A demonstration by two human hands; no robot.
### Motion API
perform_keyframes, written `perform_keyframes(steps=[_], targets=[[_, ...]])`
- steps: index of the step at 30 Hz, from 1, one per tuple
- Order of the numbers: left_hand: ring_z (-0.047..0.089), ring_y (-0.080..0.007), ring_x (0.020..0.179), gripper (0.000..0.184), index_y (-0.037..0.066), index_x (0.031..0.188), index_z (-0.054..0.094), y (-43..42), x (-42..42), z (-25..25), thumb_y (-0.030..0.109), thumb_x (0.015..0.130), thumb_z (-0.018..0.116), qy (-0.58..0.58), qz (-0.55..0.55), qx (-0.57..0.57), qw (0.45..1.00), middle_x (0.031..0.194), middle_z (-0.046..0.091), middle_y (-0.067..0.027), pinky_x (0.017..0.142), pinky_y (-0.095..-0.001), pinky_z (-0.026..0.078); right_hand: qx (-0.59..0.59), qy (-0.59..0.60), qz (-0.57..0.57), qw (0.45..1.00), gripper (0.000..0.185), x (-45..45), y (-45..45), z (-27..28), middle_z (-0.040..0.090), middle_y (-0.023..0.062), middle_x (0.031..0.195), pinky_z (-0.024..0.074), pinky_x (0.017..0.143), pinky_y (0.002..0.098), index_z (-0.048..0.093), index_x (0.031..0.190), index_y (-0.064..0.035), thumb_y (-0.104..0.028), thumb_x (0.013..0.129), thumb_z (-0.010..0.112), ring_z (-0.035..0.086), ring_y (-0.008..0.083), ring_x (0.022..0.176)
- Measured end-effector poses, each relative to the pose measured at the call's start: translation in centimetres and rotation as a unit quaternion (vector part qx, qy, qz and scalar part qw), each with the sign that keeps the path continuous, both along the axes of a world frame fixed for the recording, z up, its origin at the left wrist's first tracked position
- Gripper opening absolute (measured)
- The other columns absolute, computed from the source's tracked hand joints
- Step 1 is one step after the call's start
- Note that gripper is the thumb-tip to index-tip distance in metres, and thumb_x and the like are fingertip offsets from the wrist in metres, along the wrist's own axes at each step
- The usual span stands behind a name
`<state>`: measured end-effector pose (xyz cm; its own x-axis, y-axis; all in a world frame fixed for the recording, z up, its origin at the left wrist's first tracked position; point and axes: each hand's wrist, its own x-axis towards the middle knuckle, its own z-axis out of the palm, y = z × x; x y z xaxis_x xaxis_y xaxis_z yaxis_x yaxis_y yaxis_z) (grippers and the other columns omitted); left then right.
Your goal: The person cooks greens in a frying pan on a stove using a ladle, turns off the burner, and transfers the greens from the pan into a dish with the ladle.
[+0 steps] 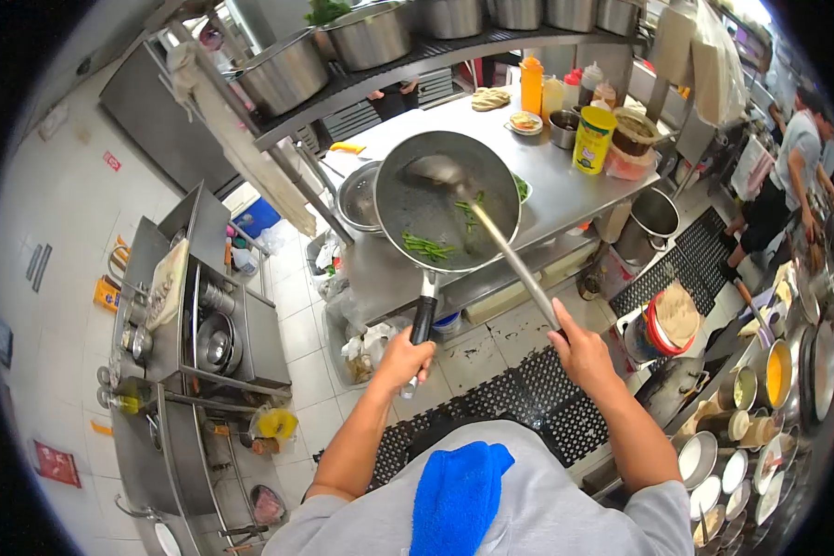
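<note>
My left hand (405, 360) is wrapped round the black handle of a dark frying pan (426, 199), held up over the near edge of the steel counter (361, 287). In the pan lie some cut green vegetables (426, 246), mostly at its near side. My right hand (579, 348) grips the dark end of a long-handled ladle (505, 243). The ladle's bowl is over the pan's far left part. Just behind the pan's right rim, green vegetables on a dish (523, 189) show in part. A metal bowl (358, 196) sits to the pan's left, partly hidden by it.
Sauce bottles (531, 85), a yellow tin (593, 139) and a small plate of food (524, 123) stand on the counter. Steel pots (371, 35) line the shelf above. At right are a lidded bucket (663, 322), a tall pot (647, 227) and another person (797, 167).
</note>
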<state>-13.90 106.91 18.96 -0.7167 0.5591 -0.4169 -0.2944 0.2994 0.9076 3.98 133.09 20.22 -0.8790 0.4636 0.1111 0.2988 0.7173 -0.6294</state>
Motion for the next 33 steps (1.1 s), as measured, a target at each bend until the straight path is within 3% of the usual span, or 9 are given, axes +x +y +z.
perform_keyframes(steps=[3, 4, 8, 10, 16, 18, 24, 29, 33], targets=[[0.046, -0.0108, 0.037, 0.018, 0.005, 0.084, 0.042, 0.1, -1.0, 0.4, 0.011, 0.079, 0.058, 0.021, -0.010, -0.014, 1.000, 0.056, 0.050, -0.0031, 0.034, -0.0260, 0.038, 0.002, -0.037, 0.111, 0.993, 0.057, 4.0, 2.9, 1.9, 0.065, 0.0190, 0.084, 0.0485, 0.067, 0.0459, 0.043, 0.137, -0.0251, -0.024, 0.085, 0.065, 0.062, 0.0410, 0.075], [0.046, -0.0104, 0.037, 0.018, 0.004, 0.084, 0.043, 0.2, -1.4, 0.8, 0.011, 0.079, 0.058, 0.015, -0.003, -0.006, 1.000, 0.056, 0.050, -0.0029, 0.034, -0.0257, 0.038, -0.082, -0.075, 0.119, 0.987, 0.055, 5.0, 4.5, 3.0, 0.066, 0.0208, 0.091, 0.0498, 0.072, 0.0407, 0.046, 0.135, -0.0218, -0.024, 0.084, 0.065, 0.064, 0.0388, 0.081], [0.046, -0.0104, 0.037, 0.014, 0.003, 0.085, 0.044, -0.4, -3.1, 1.3, 0.008, 0.081, 0.057, 0.006, 0.012, -0.020, 1.000, 0.057, 0.049, -0.0026, 0.034, -0.0262, 0.037, -0.135, -0.122, 0.106, 0.978, 0.053, 2.7, 6.9, 5.6, 0.065, 0.0222, 0.092, 0.0486, 0.075, 0.0370, 0.046, 0.135, -0.0146, -0.022, 0.085, 0.064, 0.065, 0.0362, 0.084], [0.046, -0.0103, 0.037, 0.014, 0.003, 0.084, 0.044, -0.4, -4.6, 1.1, 0.008, 0.081, 0.057, 0.023, 0.014, -0.045, 0.999, 0.056, 0.049, -0.0027, 0.034, -0.0267, 0.038, -0.139, -0.044, 0.093, 0.985, 0.051, -0.6, 6.7, 5.7, 0.066, 0.0217, 0.090, 0.0485, 0.075, 0.0369, 0.046, 0.135, -0.0153, -0.023, 0.087, 0.062, 0.065, 0.0371, 0.083], [0.046, -0.0107, 0.037, 0.016, 0.002, 0.083, 0.044, 1.2, -10.8, 1.2, 0.010, 0.079, 0.057, 0.054, -0.041, -0.029, 0.997, 0.056, 0.049, -0.0022, 0.035, -0.0271, 0.038, -0.011, 0.020, 0.103, 0.994, 0.049, -6.9, 8.0, 4.7, 0.064, 0.0229, 0.087, 0.0488, 0.071, 0.0419, 0.046, 0.135, -0.0199, -0.024, 0.088, 0.060, 0.063, 0.0394, 0.079], [0.046, -0.0108, 0.037, 0.015, 0.002, 0.083, 0.043, 1.5, -12.8, 1.0, 0.010, 0.079, 0.056, 0.054, -0.074, -0.037, 0.995, 0.056, 0.049, -0.0022, 0.035, -0.0277, 0.039, 0.080, -0.113, 0.102, 0.985, 0.050, -6.3, 9.4, 6.8, 0.065, 0.0198, 0.082, 0.0497, 0.069, 0.0422, 0.045, 0.135, -0.0244, -0.025, 0.087, 0.061, 0.063, 0.0376, 0.076], [0.047, -0.0114, 0.038, 0.016, 0.001, 0.083, 0.044, 3.0, -14.8, 2.4, 0.012, 0.078, 0.056, 0.084, -0.045, -0.036, 0.995, 0.056, 0.049, -0.0025, 0.036, -0.0284, 0.039, 0.223, -0.114, 0.126, 0.960, 0.050, -4.4, 16.4, 9.0, 0.066, 0.0127, 0.081, 0.0504, 0.063, 0.0403, 0.050, 0.131, -0.0295, -0.026, 0.083, 0.064, 0.064, 0.0315, 0.072], [0.051, -0.0134, 0.040, 0.020, 0.000, 0.086, 0.047, 6.1, -14.5, 3.3, 0.015, 0.076, 0.056, 0.151, 0.000, -0.122, 0.981, 0.057, 0.051, -0.0050, 0.036, -0.0293, 0.041, 0.198, 0.007, 0.076, 0.977, 0.050, -8.0, 19.2, 5.7, 0.065, 0.0145, 0.082, 0.0502, 0.062, 0.0411, 0.051, 0.130, -0.0294, -0.028, 0.082, 0.066, 0.063, 0.0336, 0.071], [0.053, -0.0148, 0.041, 0.023, -0.001, 0.088, 0.050, 8.6, -13.7, 3.6, 0.017, 0.075, 0.056, 0.165, 0.012, -0.132, 0.977, 0.057, 0.053, -0.0061, 0.037, -0.0303, 0.042, 0.170, 0.109, 0.037, 0.979, 0.049, -12.0, 18.9, 1.2, 0.064, 0.0176, 0.078, 0.0484, 0.059, 0.0432, 0.050, 0.131, -0.0208, -0.026, 0.085, 0.064, 0.062, 0.0371, 0.068]])
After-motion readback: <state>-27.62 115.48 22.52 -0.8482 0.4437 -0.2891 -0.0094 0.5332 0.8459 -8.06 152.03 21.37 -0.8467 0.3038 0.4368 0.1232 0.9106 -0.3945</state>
